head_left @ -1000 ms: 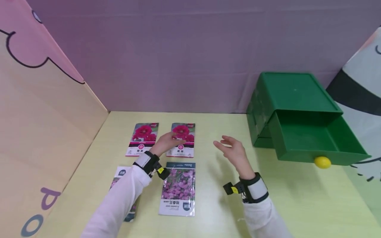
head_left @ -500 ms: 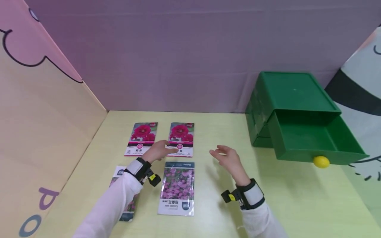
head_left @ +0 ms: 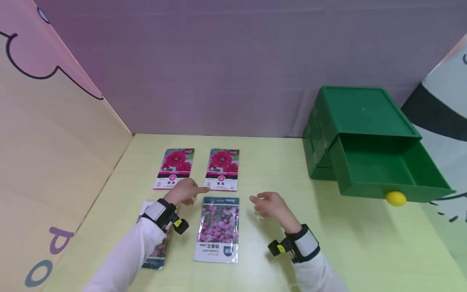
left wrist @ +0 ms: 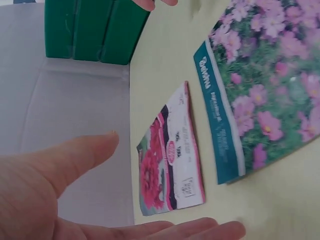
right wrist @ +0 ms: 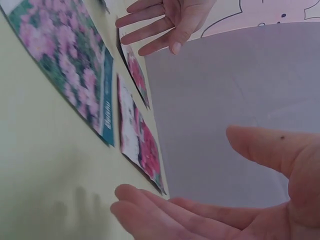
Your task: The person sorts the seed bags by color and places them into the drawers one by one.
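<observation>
Two red-flower seed packets (head_left: 174, 168) (head_left: 221, 169) lie side by side on the yellow-green table (head_left: 262, 162). A pink-flower packet (head_left: 218, 229) lies nearer to me, and another packet (head_left: 155, 247) is partly hidden under my left sleeve. My left hand (head_left: 193, 192) hovers with straight fingers just below the red packets and holds nothing. In the left wrist view its palm is above a red packet (left wrist: 172, 165) and the pink packet (left wrist: 265, 95). My right hand (head_left: 257, 202) hovers relaxed and empty, right of the pink packet. The right wrist view shows its fingers (right wrist: 165, 210) spread.
A green drawer box (head_left: 359, 111) stands at the back right, its drawer (head_left: 383, 170) pulled out with a yellow knob (head_left: 395, 198) on the front. Purple backdrop behind, a printed panel along the left side.
Both hands drew back toward me. The left hand slid off the right-hand red packet to the gap below it; the right hand lowered and moved left.
</observation>
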